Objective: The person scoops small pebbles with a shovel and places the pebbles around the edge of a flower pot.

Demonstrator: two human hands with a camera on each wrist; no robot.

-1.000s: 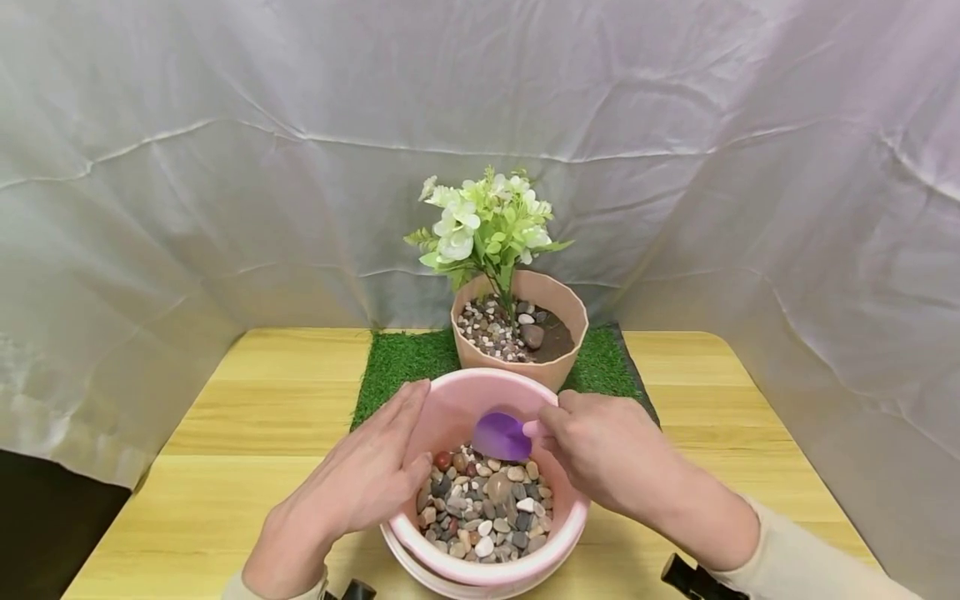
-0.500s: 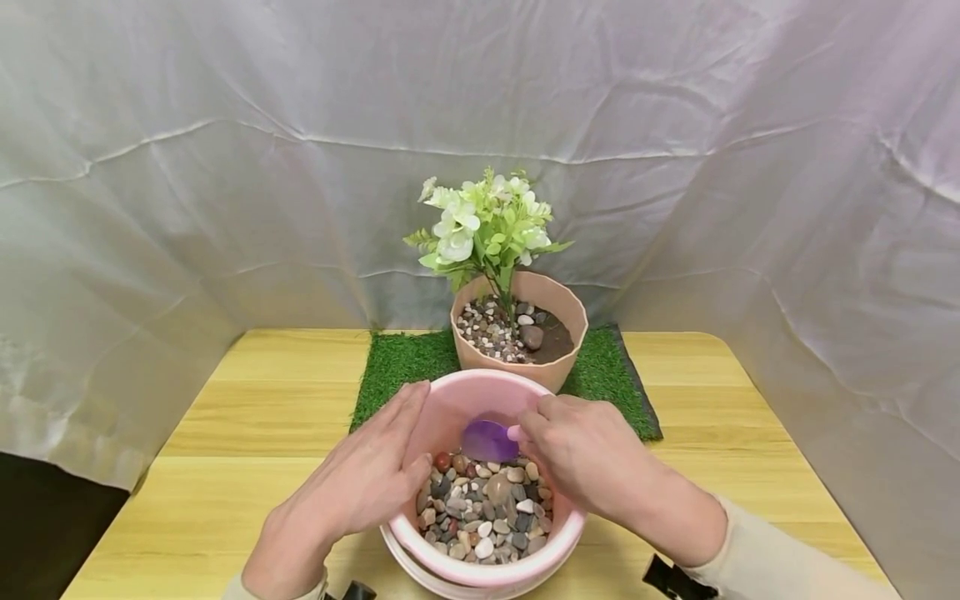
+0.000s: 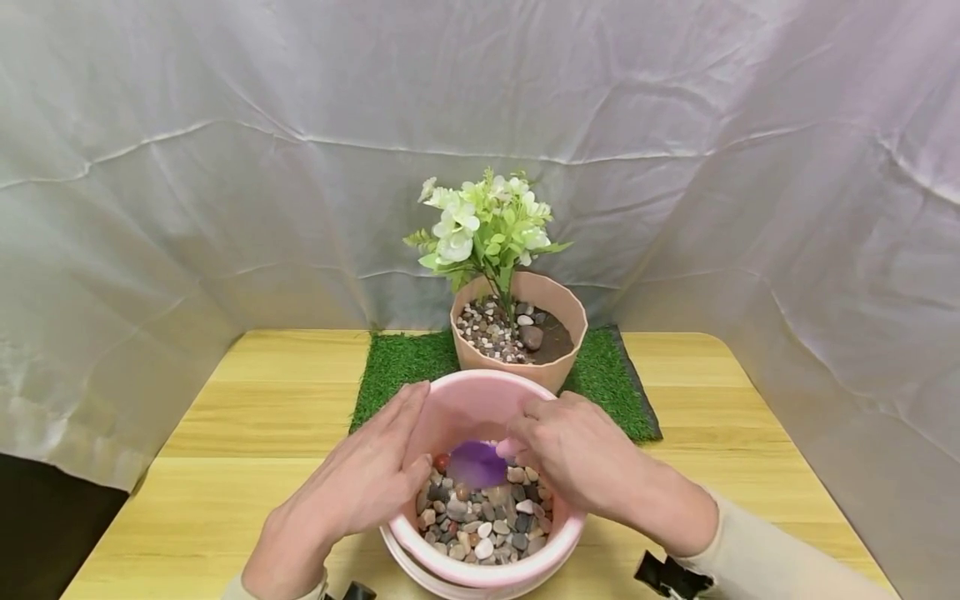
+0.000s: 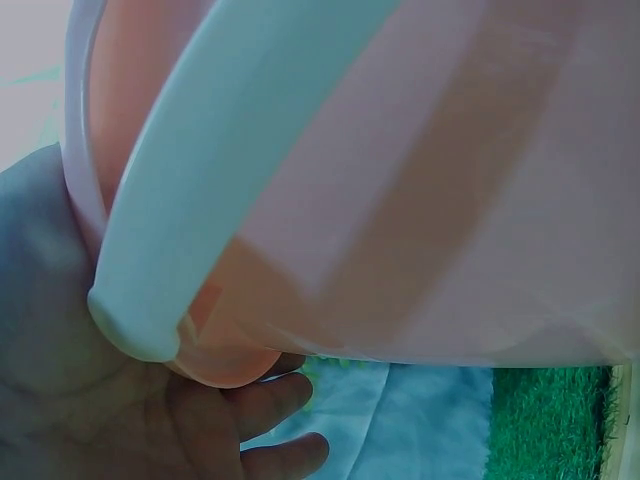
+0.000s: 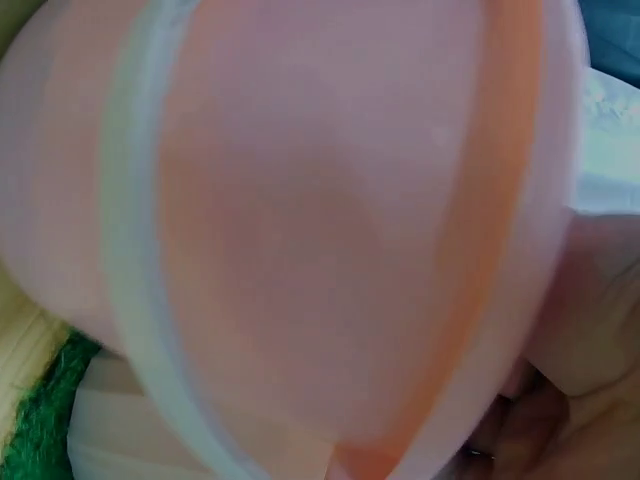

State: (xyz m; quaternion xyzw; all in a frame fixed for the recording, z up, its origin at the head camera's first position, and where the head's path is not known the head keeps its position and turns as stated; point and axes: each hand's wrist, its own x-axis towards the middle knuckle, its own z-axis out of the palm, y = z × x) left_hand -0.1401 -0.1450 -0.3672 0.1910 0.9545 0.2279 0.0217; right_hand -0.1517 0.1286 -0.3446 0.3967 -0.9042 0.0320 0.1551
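Observation:
A pink bucket [image 3: 486, 573] with mixed pebbles [image 3: 491, 521] in it stands at the front of the table. My left hand [image 3: 360, 475] holds its left rim, thumb inside and fingers along the outside. In the left wrist view, the bucket's pale handle [image 4: 230, 150] hangs down beside that palm. My right hand [image 3: 581, 450] reaches over the right rim, gripping the pink handle of a small purple shovel [image 3: 477, 464]. The shovel's blade is tilted and right at the pebbles near the far wall. The bucket wall [image 5: 320, 200] hides the shovel in the right wrist view.
Behind the bucket, a peach flowerpot [image 3: 517, 371] holds white flowers [image 3: 487, 221], small stones and dark soil. It stands on a green turf mat [image 3: 607, 375]. Grey cloth [image 3: 480, 83] hangs around the back and sides of the wooden table [image 3: 262, 417].
My right hand has moved left and the shovel has gone left and down, from above the pebbles to among them. The left hand and bucket have stayed in place.

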